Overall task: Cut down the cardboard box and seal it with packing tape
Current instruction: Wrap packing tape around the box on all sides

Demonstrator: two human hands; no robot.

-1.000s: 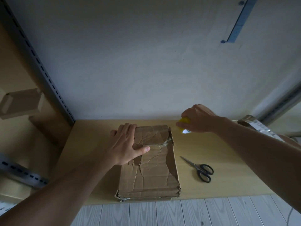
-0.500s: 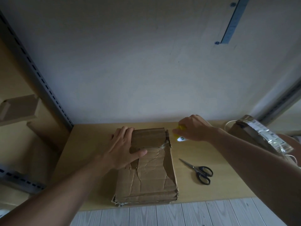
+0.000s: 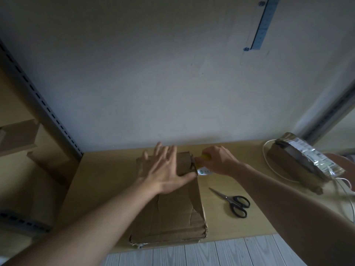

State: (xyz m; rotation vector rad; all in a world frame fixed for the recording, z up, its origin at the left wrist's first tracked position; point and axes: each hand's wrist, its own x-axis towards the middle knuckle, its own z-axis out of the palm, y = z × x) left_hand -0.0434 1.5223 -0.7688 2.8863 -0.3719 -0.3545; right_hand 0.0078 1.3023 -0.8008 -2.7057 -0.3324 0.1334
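Observation:
A crumpled, flattened cardboard box (image 3: 171, 214) lies on the wooden shelf board (image 3: 107, 169), its near end at the front edge. My left hand (image 3: 165, 169) presses flat on the box's far half, fingers spread and straight. My right hand (image 3: 217, 160) grips a yellow tape dispenser (image 3: 204, 157) at the box's far right corner. A short strip of clear tape (image 3: 204, 172) shows just below that hand. Most of the dispenser is hidden by my fingers.
Black-handled scissors (image 3: 233, 203) lie to the right of the box. A taped parcel with a silver label (image 3: 301, 162) and white cord (image 3: 272, 169) sit at the far right. Slotted metal uprights (image 3: 42, 104) flank the shelf; cardboard pieces (image 3: 17, 137) stand to the left.
My right hand has moved left with the yellow dispenser until it meets the box's far right corner. My left hand has slid further across the box's far end and spread flat.

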